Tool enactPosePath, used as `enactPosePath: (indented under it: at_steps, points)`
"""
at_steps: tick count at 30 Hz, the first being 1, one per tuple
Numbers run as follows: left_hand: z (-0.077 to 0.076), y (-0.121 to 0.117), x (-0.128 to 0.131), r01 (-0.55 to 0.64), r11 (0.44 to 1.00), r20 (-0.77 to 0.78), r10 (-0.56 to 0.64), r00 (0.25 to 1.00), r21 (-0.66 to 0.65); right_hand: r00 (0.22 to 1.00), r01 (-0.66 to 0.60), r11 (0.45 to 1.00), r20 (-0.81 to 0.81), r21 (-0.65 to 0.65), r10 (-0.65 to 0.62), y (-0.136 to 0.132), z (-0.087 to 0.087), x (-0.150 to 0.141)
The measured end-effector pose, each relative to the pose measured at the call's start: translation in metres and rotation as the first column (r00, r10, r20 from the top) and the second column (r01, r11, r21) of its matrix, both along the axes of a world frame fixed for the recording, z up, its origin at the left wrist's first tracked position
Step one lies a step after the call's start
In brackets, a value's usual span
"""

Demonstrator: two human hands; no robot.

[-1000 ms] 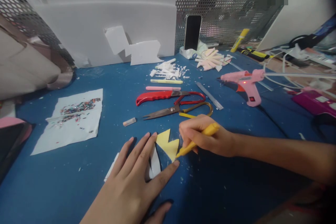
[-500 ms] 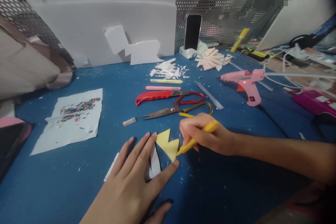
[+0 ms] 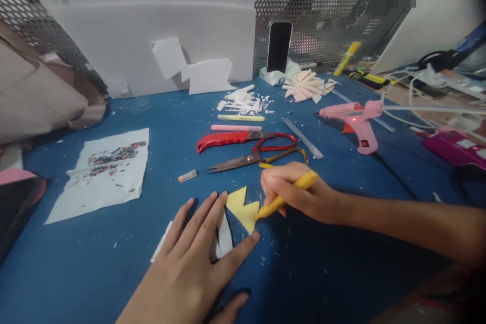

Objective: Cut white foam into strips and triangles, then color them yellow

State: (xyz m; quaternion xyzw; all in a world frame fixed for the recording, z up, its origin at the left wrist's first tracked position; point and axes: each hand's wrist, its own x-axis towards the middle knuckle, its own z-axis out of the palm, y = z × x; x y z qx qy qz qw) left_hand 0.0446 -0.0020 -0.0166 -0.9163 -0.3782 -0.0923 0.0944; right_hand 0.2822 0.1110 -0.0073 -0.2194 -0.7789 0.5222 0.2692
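My left hand (image 3: 197,258) lies flat with fingers spread on the blue table, pressing down a jagged yellow foam piece (image 3: 243,208) and a white foam strip (image 3: 224,237) beneath it. My right hand (image 3: 296,192) is closed around a yellow pen-like tool (image 3: 286,196). The tool's tip touches the right edge of the yellow piece.
Beyond my hands lie scissors (image 3: 258,157), a red-handled cutter (image 3: 235,137), a pink stick (image 3: 235,127), a pink glue gun (image 3: 355,116) with its light on, white foam scraps (image 3: 243,101), a phone (image 3: 278,46) standing upright, and paper with glitter (image 3: 106,172) at left. White foam boards (image 3: 152,25) stand behind.
My right hand has drawn the yellow tool a little up along the right edge of the yellow piece. My left hand has stayed in place.
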Motion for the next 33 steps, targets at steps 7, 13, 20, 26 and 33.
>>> enactPosePath:
  at_steps: [7, 13, 20, 26, 33]
  points:
    - [-0.0007, -0.0020, 0.0014, -0.014, 0.999, 0.032, 0.015, 0.999, -0.032, 0.999, -0.033, 0.998, -0.013, -0.046, 0.033, 0.0004, -0.0009, -0.0007]
    - [-0.0002, -0.0004, 0.0019, -0.018, 1.000, 0.007, 0.018, 1.000, -0.009, 1.000, -0.002, 1.000, 0.006, -0.024, 0.002, 0.0017, -0.0005, -0.0030]
    - [0.0003, -0.0016, 0.0023, -0.023, 1.000, -0.013, 0.023, 1.000, -0.004, 1.000, 0.013, 0.998, 0.005, -0.056, -0.013, 0.0028, -0.0010, -0.0031]
    - [0.0018, -0.0024, 0.0036, -0.022, 1.000, -0.017, 0.022, 1.000, 0.000, 1.000, 0.018, 0.996, 0.007, -0.091, -0.017, 0.0032, -0.0016, -0.0024]
    - [0.0014, -0.0013, 0.0013, 0.000, 1.000, -0.026, 0.000, 1.000, 0.021, 1.000, 0.019, 0.992, 0.004, -0.125, -0.019, 0.0028, -0.0027, -0.0028]
